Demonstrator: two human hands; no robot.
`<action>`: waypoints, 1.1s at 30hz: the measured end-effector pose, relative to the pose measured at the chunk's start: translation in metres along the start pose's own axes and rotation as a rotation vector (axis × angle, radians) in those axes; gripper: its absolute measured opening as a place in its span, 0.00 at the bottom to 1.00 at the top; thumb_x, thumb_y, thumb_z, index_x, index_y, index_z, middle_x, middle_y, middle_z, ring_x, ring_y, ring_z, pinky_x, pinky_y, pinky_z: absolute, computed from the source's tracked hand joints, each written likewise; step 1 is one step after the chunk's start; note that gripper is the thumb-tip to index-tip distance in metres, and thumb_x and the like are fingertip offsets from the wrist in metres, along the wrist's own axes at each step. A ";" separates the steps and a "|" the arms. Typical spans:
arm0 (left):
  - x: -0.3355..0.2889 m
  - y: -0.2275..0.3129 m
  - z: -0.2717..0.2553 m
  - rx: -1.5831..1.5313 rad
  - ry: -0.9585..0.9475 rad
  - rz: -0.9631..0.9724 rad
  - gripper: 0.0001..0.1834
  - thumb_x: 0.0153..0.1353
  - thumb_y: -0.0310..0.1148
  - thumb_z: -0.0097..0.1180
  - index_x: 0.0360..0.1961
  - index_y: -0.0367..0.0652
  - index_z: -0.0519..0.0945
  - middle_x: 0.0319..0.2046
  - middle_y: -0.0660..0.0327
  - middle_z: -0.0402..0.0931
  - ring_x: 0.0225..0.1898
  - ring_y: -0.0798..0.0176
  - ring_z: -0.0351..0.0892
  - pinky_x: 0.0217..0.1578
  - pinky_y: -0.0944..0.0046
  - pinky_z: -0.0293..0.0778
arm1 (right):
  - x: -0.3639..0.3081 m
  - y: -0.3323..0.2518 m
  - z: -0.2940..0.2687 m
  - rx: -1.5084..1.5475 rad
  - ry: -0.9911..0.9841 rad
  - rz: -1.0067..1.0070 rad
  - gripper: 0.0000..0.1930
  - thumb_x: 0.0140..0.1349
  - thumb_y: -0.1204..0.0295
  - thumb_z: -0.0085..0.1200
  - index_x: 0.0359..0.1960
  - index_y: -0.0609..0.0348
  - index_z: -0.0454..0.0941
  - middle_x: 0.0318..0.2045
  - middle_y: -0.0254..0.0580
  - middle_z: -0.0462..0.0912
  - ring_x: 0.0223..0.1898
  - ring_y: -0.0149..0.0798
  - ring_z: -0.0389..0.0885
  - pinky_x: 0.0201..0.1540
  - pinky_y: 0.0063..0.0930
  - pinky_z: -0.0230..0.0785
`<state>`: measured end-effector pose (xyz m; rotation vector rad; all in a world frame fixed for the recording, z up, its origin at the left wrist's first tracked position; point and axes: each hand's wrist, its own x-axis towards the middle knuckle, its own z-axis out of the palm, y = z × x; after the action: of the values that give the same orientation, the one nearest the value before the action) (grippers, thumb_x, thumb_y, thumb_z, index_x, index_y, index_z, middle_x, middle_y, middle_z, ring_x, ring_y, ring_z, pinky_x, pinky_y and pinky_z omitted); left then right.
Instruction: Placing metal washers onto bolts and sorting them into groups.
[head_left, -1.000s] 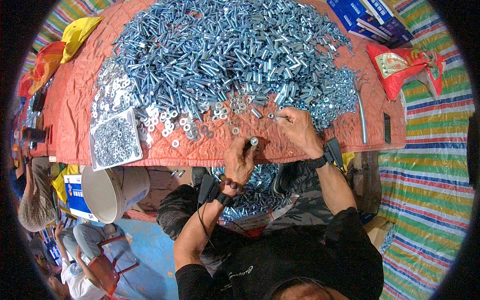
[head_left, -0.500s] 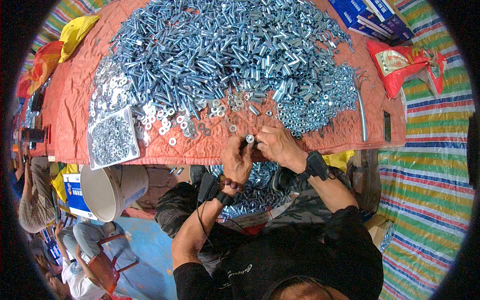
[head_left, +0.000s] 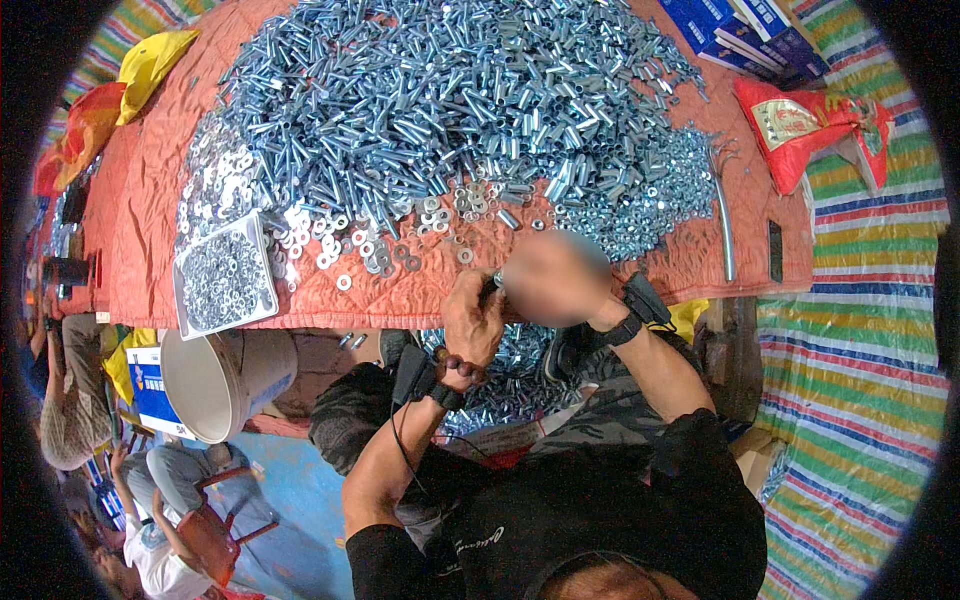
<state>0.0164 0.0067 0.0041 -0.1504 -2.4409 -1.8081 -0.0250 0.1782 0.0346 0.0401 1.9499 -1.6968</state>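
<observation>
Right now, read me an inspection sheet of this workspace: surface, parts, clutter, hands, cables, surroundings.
Surface: wrinkled red cloth.
Job's things: heap of tubular metal parts; nuts at its right; loose washers; white tray of rings.
Clutter: metal rod, red bag, right; blue boxes, upper right.
Hands: left hand holds a small metal piece; right hand beside it, blurred, grip unclear.
Cables: thin black cord by left forearm.
Surroundings: striped sheeting, right; pale bucket, seated person, lower left.

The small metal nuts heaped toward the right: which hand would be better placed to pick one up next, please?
Probably the right hand: it is nearer the nuts, while the left hand is farther away and grips a small metal part. Blurring hides the right hand's grip.
</observation>
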 end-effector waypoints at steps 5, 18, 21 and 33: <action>0.001 -0.003 0.000 -0.027 0.026 0.074 0.09 0.55 0.20 0.59 0.38 0.36 0.78 0.30 0.50 0.76 0.33 0.47 0.79 0.34 0.57 0.74 | 0.000 -0.010 -0.018 -0.255 0.259 -0.076 0.11 0.63 0.67 0.57 0.35 0.66 0.81 0.24 0.35 0.81 0.20 0.25 0.78 0.23 0.20 0.70; 0.001 -0.003 0.000 -0.003 0.022 0.078 0.08 0.53 0.20 0.58 0.37 0.35 0.77 0.30 0.48 0.75 0.32 0.43 0.78 0.32 0.55 0.73 | 0.013 -0.011 -0.029 -0.937 0.469 -0.405 0.11 0.56 0.71 0.60 0.39 0.60 0.82 0.28 0.50 0.78 0.32 0.53 0.79 0.34 0.42 0.70; 0.002 -0.003 -0.001 0.042 0.006 0.104 0.08 0.53 0.20 0.58 0.36 0.35 0.76 0.30 0.48 0.75 0.32 0.43 0.78 0.32 0.55 0.73 | 0.018 -0.007 -0.027 -0.979 0.448 -0.413 0.11 0.55 0.71 0.60 0.39 0.60 0.80 0.28 0.50 0.77 0.31 0.54 0.78 0.33 0.44 0.69; 0.001 -0.006 0.002 0.002 0.028 0.097 0.06 0.56 0.24 0.58 0.34 0.38 0.75 0.28 0.50 0.73 0.31 0.44 0.76 0.32 0.53 0.71 | 0.018 0.002 -0.028 -0.972 0.393 -0.512 0.08 0.57 0.72 0.57 0.37 0.61 0.79 0.28 0.50 0.76 0.32 0.55 0.78 0.34 0.46 0.71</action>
<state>0.0142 0.0067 -0.0021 -0.2376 -2.3730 -1.7554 -0.0505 0.1985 0.0266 -0.5578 3.0835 -0.8364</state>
